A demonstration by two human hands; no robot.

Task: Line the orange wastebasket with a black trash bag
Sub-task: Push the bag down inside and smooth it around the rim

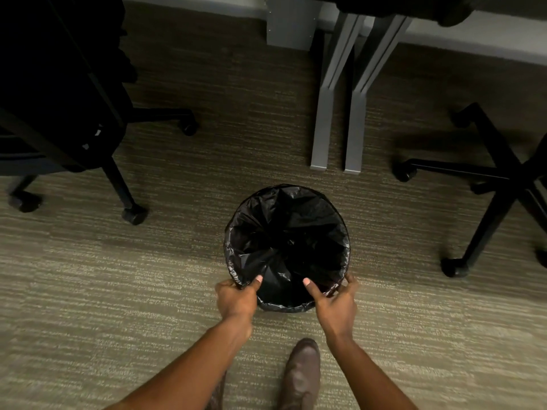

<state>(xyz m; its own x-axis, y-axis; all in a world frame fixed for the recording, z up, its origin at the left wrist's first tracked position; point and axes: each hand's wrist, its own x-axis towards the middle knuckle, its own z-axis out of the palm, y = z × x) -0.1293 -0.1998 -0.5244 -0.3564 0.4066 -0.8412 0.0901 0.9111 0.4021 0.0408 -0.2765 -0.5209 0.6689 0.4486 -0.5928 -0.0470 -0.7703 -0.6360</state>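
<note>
A round wastebasket stands on the carpet in front of me, and a black trash bag [284, 232] covers its inside and folds over its rim [228, 247]. None of the basket's orange shows. My left hand [236, 297] grips the near-left part of the rim, thumb inside over the bag and fingers outside. On the near-right part of the rim my right hand [334, 303] holds the same way, thumb in, fingers spread outside.
A black office chair [59, 84] with wheeled legs stands at the left, and another chair base [497, 176] at the right. Two grey desk legs [337, 113] end just beyond the basket. My brown shoe [302, 377] is on the carpet behind the basket.
</note>
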